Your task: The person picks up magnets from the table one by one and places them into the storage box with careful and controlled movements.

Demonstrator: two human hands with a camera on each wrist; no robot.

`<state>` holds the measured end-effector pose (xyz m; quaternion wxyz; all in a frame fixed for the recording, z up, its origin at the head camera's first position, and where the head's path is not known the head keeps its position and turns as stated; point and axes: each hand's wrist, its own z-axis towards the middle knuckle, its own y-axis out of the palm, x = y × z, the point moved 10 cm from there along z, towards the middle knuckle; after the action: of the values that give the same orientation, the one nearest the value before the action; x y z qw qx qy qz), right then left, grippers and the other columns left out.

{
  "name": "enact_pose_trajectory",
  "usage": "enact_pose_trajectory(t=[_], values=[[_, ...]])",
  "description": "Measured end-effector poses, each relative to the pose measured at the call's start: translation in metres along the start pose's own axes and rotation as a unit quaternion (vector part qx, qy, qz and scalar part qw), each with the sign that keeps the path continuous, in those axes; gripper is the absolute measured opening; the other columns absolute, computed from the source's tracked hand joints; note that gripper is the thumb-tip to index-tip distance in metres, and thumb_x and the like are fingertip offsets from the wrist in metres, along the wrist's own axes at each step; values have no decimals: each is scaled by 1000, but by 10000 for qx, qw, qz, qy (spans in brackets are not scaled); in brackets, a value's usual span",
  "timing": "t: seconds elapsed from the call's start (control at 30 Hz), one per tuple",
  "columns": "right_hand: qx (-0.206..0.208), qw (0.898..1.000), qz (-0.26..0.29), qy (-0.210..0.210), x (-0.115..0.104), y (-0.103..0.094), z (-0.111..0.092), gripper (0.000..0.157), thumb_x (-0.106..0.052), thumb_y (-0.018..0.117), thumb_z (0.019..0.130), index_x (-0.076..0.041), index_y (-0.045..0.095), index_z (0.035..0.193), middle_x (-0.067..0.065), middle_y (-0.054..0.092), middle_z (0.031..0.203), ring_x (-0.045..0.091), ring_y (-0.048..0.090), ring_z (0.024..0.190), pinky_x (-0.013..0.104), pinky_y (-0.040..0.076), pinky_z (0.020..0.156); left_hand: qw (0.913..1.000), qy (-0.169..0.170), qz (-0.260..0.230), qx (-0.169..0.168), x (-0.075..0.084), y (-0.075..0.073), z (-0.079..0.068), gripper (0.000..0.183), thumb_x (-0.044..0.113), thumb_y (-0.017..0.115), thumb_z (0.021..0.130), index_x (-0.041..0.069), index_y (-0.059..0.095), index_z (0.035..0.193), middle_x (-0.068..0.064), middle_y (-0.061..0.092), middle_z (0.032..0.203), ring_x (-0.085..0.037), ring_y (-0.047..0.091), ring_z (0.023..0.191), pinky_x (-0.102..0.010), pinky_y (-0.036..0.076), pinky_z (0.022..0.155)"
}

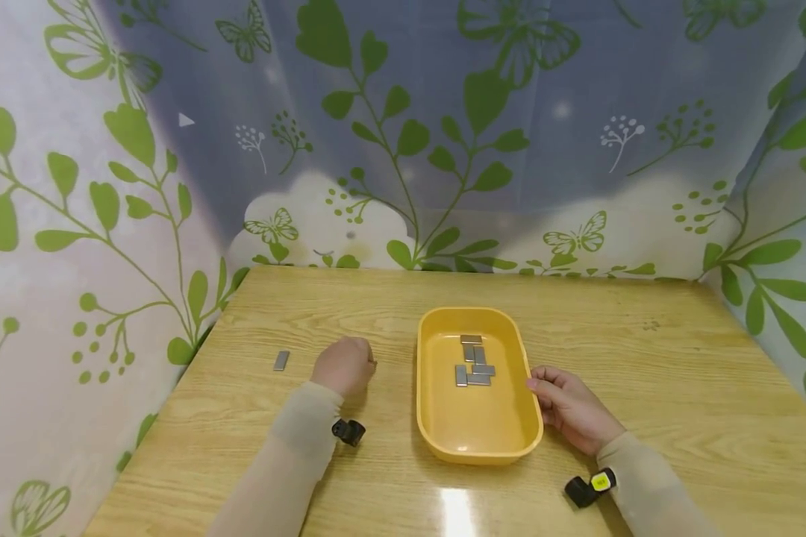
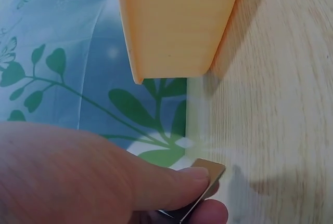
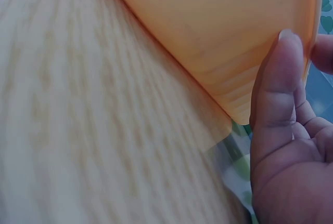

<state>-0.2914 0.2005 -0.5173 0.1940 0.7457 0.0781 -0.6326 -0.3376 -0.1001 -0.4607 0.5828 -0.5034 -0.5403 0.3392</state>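
My left hand (image 1: 344,367) hovers above the table left of the yellow plastic tray. Between its thumb and fingers it pinches a small flat metal block (image 2: 210,168), plain in the left wrist view but hidden in the head view. The yellow tray (image 1: 436,425) has several similar grey metal blocks (image 1: 478,380) lying flat inside, some touching one another. At the tray's right side, my right hand (image 1: 578,410) holds the rim; its thumb (image 3: 283,73) lies against the outer wall. Another loose metal block (image 1: 281,361) lies on the table left of my left hand.
The wooden table (image 1: 678,388) extends on both sides of the tray. A leaf-and-butterfly patterned cloth (image 1: 410,186) hangs behind the table and along its sides. Black cameras (image 1: 349,432) are strapped at both wrists.
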Motion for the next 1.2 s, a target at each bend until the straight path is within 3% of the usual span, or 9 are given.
enact_pose_trajectory(t=[0.33,0.57,0.87,1.03,1.2], values=[[-73,9999,-85,-12,-3,0,1,21,-19,52,101,2,50,104,5,63,86,13,63,70,27,54,59,9999,-45,95,-120,-5,7,3,12,17,64,93,9,72,95,-4,69,96,-23,65,90,-40,53,77],[-63,9999,-143,-52,-5,0,0,27,-19,52,101,7,47,105,5,63,85,12,63,70,26,53,59,9999,120,-55,-51,-5,9,6,14,16,63,93,14,74,102,-2,69,106,-25,63,104,-42,44,98],[-71,9999,-137,-12,-4,1,0,26,-20,52,101,6,48,105,6,63,85,13,63,70,26,54,59,9994,174,-277,-118,-5,8,4,17,9,68,88,4,72,104,-9,67,108,-32,60,107,-43,47,93],[-49,9999,-162,-2,-4,0,-1,25,-19,52,101,6,48,105,5,63,84,12,62,69,25,53,58,9993,234,-281,-111,-4,8,5,13,6,63,89,6,73,97,-7,68,102,-29,62,101,-42,49,88],[-69,9999,-136,14,-4,0,-1,27,-20,52,101,7,47,106,5,63,85,12,62,69,26,54,59,9994,180,-227,-175,-6,9,6,7,13,72,86,10,73,91,-3,67,95,-23,61,92,-39,50,83]])
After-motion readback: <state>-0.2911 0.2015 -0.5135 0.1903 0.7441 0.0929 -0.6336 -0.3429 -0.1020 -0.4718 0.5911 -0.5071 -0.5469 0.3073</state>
